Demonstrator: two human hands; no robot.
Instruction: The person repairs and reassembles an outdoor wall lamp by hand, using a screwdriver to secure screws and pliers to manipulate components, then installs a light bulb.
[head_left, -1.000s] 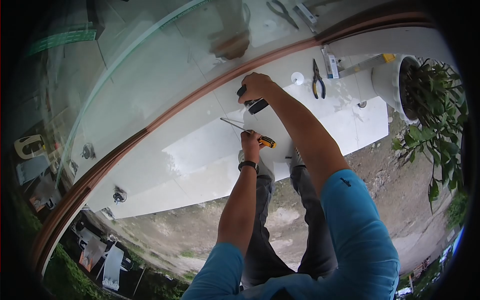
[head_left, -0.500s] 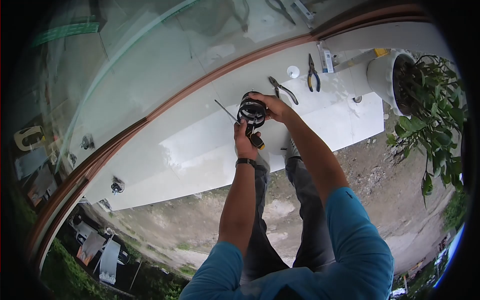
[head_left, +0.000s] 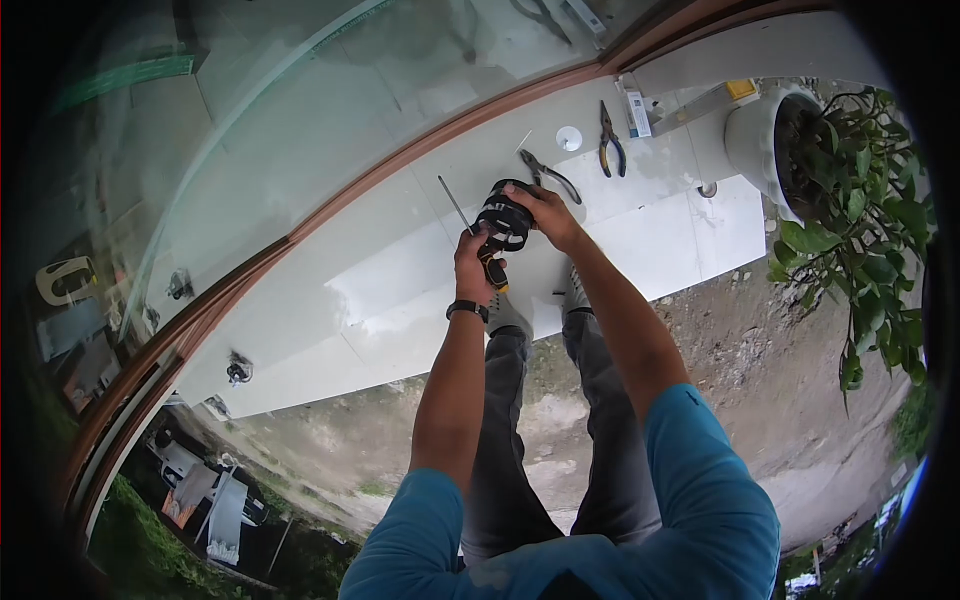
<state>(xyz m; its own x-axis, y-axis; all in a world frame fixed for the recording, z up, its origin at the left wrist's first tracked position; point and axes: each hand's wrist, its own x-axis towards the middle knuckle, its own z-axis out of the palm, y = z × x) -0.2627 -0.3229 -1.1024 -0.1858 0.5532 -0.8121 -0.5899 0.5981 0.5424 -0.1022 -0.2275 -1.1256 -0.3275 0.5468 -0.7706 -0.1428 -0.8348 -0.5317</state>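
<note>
Between my two hands is a round black device (head_left: 507, 215) with a pale band and an open ring shape. My left hand (head_left: 474, 262) is closed round a screwdriver (head_left: 493, 270) with a yellow and black handle, its thin shaft pointing up and left, and also touches the device's lower left side. My right hand (head_left: 548, 213) grips the device from its upper right edge. Just beyond the device lie grey-handled pliers (head_left: 550, 175) on the white tiles. Long-nose pliers (head_left: 611, 143) with dark blue handles rest farther right, beside a small white disc (head_left: 568, 138).
A white box (head_left: 637, 113) lies near the brown window frame (head_left: 440, 128). At the right stands a white pot (head_left: 753, 140) with a leafy plant (head_left: 865, 225). A small metal object (head_left: 239, 369) sits at the left of the tiled ledge (head_left: 390, 290), above bare ground.
The screwdriver shaft has swung to point more steeply upward, and the device has tilted between my hands. The surroundings have shifted slightly in view.
</note>
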